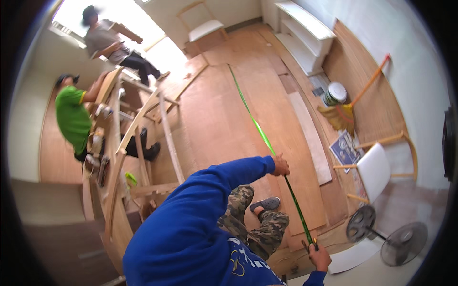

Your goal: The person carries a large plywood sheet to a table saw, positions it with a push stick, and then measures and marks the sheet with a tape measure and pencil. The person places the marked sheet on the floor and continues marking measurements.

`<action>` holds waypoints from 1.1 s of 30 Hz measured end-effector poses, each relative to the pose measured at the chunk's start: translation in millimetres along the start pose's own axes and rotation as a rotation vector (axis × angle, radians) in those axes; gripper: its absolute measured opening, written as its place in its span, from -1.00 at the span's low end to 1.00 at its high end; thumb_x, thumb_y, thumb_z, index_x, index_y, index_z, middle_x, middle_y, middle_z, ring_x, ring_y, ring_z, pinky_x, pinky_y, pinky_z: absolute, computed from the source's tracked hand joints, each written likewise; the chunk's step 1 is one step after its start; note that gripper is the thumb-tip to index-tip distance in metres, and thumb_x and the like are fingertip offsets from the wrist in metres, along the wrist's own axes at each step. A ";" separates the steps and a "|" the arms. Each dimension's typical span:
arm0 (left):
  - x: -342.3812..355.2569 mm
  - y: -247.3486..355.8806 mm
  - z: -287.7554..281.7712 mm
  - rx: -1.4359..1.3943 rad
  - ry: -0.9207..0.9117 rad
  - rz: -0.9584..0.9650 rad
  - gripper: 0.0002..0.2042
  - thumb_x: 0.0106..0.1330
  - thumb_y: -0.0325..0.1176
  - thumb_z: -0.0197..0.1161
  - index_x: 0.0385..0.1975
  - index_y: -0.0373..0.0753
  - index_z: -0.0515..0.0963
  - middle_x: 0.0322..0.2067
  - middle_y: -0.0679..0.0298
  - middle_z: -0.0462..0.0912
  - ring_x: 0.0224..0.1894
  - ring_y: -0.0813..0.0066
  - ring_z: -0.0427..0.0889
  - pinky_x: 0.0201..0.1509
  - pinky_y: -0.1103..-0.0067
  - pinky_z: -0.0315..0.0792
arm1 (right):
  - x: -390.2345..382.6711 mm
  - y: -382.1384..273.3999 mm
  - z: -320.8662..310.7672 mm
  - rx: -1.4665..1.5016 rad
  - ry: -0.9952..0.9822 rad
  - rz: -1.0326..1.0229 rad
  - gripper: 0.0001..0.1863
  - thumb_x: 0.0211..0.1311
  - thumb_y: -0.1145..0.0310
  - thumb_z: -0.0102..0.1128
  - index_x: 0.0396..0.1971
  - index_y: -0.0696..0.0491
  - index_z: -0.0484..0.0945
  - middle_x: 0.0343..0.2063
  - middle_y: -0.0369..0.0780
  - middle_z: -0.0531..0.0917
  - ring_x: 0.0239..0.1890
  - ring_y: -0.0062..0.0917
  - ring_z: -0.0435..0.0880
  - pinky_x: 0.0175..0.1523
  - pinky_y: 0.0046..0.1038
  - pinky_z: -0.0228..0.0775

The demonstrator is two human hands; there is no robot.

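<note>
A long green measuring tape (260, 131) stretches from the far part of a wooden panel (214, 109) back toward me, slightly twisted along its length. My left hand (280, 165), at the end of a blue sleeve, closes around the strip partway along. The tape runs on to my right hand (320, 257), which grips its near end at the lower right. Small black and orange parts show at those fingers, too small to make out fully. Below my left arm are camouflage trousers and a grey clog (265, 204) on the panel.
At left, a person in green (71, 114) bends over a wooden frame (162, 128); another person (112, 43) is behind. Along the right are a white shelf (305, 35), a bucket (336, 93), a broom (341, 117), a chair (374, 171) and a fan (404, 243).
</note>
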State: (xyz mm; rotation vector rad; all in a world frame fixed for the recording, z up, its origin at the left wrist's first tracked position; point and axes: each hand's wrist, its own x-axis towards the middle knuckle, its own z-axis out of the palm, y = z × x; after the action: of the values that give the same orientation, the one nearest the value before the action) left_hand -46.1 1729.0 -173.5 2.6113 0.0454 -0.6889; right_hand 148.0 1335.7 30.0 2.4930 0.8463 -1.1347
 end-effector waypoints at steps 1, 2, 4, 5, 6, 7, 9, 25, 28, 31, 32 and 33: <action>-13.9 18.3 -4.8 -0.013 0.010 0.012 -0.84 0.26 -0.37 0.23 -0.19 0.07 0.57 -0.19 0.37 0.65 0.04 0.32 0.62 0.16 -0.18 0.26 | -17.6 -0.9 -16.7 -0.065 -0.017 0.015 -0.51 0.19 -0.16 0.08 -0.14 -0.08 0.65 -0.21 -0.01 0.73 -0.08 0.00 0.68 0.04 -0.06 0.47; -25.8 38.3 -9.2 0.008 0.024 0.013 -0.85 0.29 -0.35 0.20 -0.19 0.07 0.57 -0.19 0.38 0.65 0.04 0.37 0.62 0.11 -0.09 0.30 | -35.8 -0.4 -32.8 -0.142 -0.039 0.059 -0.53 0.17 -0.15 0.10 -0.16 -0.10 0.66 -0.24 -0.01 0.74 -0.10 0.00 0.69 0.03 -0.05 0.48; -46.8 74.2 -13.6 0.017 0.097 -0.003 -0.84 0.33 -0.35 0.15 -0.15 0.09 0.55 -0.19 0.40 0.63 0.04 0.39 0.61 0.10 -0.04 0.32 | -69.2 0.4 -59.6 -0.166 0.001 0.050 -0.53 0.16 -0.15 0.09 -0.17 -0.10 0.67 -0.23 -0.02 0.74 -0.10 0.00 0.70 0.03 -0.03 0.47; -54.2 88.3 -15.0 0.003 0.119 -0.015 -0.84 0.33 -0.35 0.15 -0.15 0.07 0.54 -0.17 0.38 0.62 0.05 0.38 0.60 0.12 -0.07 0.31 | -82.6 2.0 -71.7 -0.178 0.017 0.063 -0.54 0.15 -0.14 0.09 -0.18 -0.11 0.67 -0.23 -0.02 0.75 -0.10 0.00 0.70 0.04 -0.02 0.46; -61.7 100.2 -14.7 -0.014 0.133 -0.026 -0.84 0.33 -0.36 0.14 -0.14 0.06 0.53 -0.16 0.37 0.61 0.07 0.37 0.59 0.14 -0.10 0.30 | -95.5 3.5 -82.2 -0.214 0.027 0.087 -0.53 0.14 -0.14 0.09 -0.18 -0.10 0.67 -0.23 -0.02 0.75 -0.09 -0.01 0.70 0.04 -0.02 0.46; -69.2 108.6 -13.9 -0.059 0.150 -0.040 -0.83 0.33 -0.37 0.14 -0.13 0.05 0.53 -0.16 0.36 0.60 0.08 0.36 0.58 0.16 -0.12 0.29 | -107.4 4.3 -92.0 -0.253 0.040 0.109 -0.53 0.13 -0.14 0.09 -0.18 -0.10 0.66 -0.22 -0.03 0.75 -0.09 -0.01 0.70 0.04 -0.02 0.45; -82.7 124.0 -8.6 -0.157 0.161 -0.079 -0.82 0.33 -0.38 0.13 -0.12 0.04 0.52 -0.16 0.33 0.58 0.09 0.35 0.56 0.20 -0.15 0.26 | -130.1 5.0 -110.7 -0.277 0.091 0.094 -0.53 0.07 -0.15 0.16 -0.18 -0.11 0.67 -0.25 -0.01 0.74 -0.14 -0.02 0.71 -0.02 -0.03 0.49; -213.6 164.8 43.5 -0.349 0.724 -0.427 -0.73 0.34 -0.39 0.07 0.03 -0.10 0.47 -0.13 0.23 0.55 0.08 0.29 0.55 0.09 0.04 0.34 | -287.6 -134.6 -265.6 -0.825 0.412 -0.048 -0.38 0.10 -0.26 0.20 0.12 -0.27 0.59 -0.09 -0.19 0.74 -0.01 -0.13 0.69 0.04 -0.06 0.51; -242.3 175.7 52.3 -0.420 0.724 -0.440 -0.73 0.33 -0.41 0.06 0.02 -0.11 0.47 -0.10 0.21 0.56 0.06 0.27 0.56 0.10 0.07 0.35 | -299.9 -167.4 -262.9 -0.948 0.502 -0.139 -0.40 0.09 -0.34 0.18 0.04 -0.31 0.62 -0.18 -0.17 0.75 -0.10 -0.13 0.72 -0.07 -0.01 0.54; -265.3 188.1 64.2 -0.462 0.766 -0.453 -0.73 0.33 -0.42 0.04 0.02 -0.12 0.47 -0.08 0.19 0.57 0.06 0.24 0.58 0.09 0.10 0.37 | -307.6 -201.0 -255.4 -1.033 0.555 -0.221 -0.40 0.09 -0.39 0.14 0.02 -0.34 0.62 -0.25 -0.11 0.75 -0.13 -0.09 0.73 -0.12 0.01 0.56; -272.2 191.3 69.2 -0.485 0.788 -0.479 -0.72 0.32 -0.42 0.05 0.02 -0.12 0.47 -0.08 0.18 0.58 0.07 0.24 0.58 0.10 0.09 0.37 | -308.2 -212.1 -251.6 -1.077 0.555 -0.233 -0.38 0.08 -0.40 0.14 0.05 -0.35 0.61 -0.25 -0.09 0.75 -0.13 -0.10 0.73 -0.11 0.01 0.56; -278.7 194.7 73.7 -0.507 0.817 -0.503 -0.72 0.32 -0.42 0.05 0.02 -0.13 0.47 -0.08 0.17 0.58 0.08 0.23 0.57 0.11 0.07 0.37 | -308.9 -222.3 -248.3 -1.120 0.554 -0.244 -0.37 0.08 -0.42 0.13 0.07 -0.37 0.59 -0.24 -0.08 0.75 -0.12 -0.10 0.73 -0.11 0.00 0.56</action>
State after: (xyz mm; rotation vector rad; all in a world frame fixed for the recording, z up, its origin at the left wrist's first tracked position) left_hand -297.0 1543.7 -19.5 2.1979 0.9974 0.2731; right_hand -1.2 1504.7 424.6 1.7115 1.4244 0.1109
